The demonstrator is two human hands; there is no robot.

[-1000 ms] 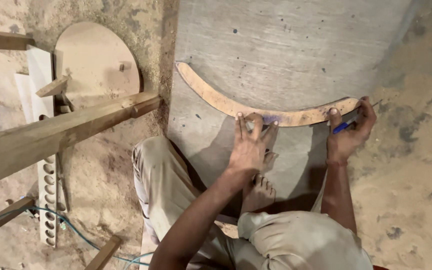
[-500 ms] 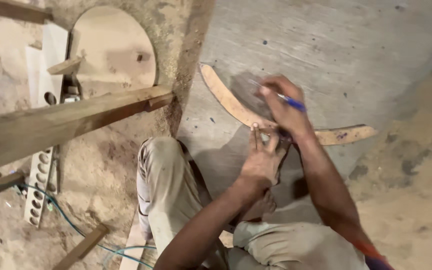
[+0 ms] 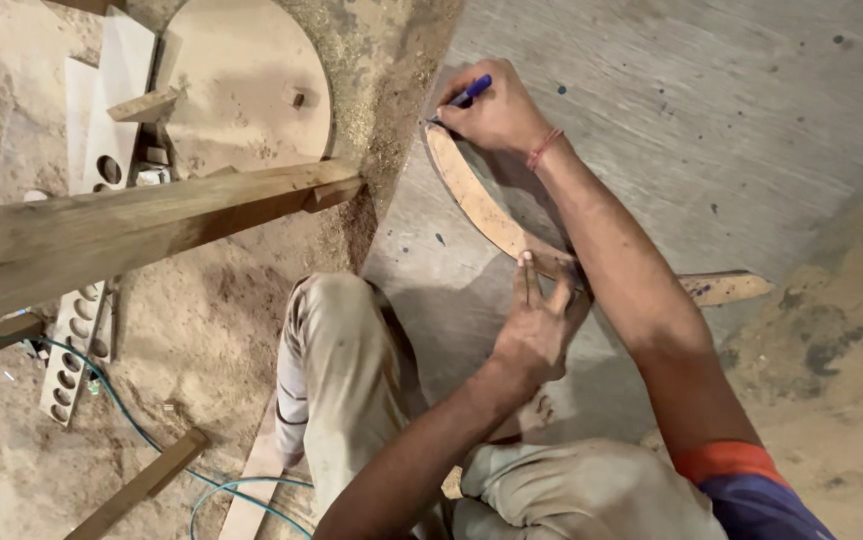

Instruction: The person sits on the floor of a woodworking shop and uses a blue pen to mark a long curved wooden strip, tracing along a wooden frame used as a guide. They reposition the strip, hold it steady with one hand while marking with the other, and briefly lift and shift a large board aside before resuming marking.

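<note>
While right hand [image 3: 496, 110] pinches blue pen [image 3: 469, 95], left hand [image 3: 536, 320] flat, pressing curved template [image 3: 471, 195], beam [image 3: 141, 230] nearby

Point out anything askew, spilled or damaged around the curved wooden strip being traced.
Nothing looks damaged. The curved wooden strip lies flat on the grey plywood sheet, pinned by the left hand while the right hand runs a blue pen at its far end. Sawdust covers the floor beside the sheet.

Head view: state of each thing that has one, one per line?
Pen: gripped in right hand, tip at template's far end.
Curved template: flat on grey sheet, pinned by left hand.
Beam: raised above the floor.
Disc: flat on floor.
Cable: slack on floor.
</note>
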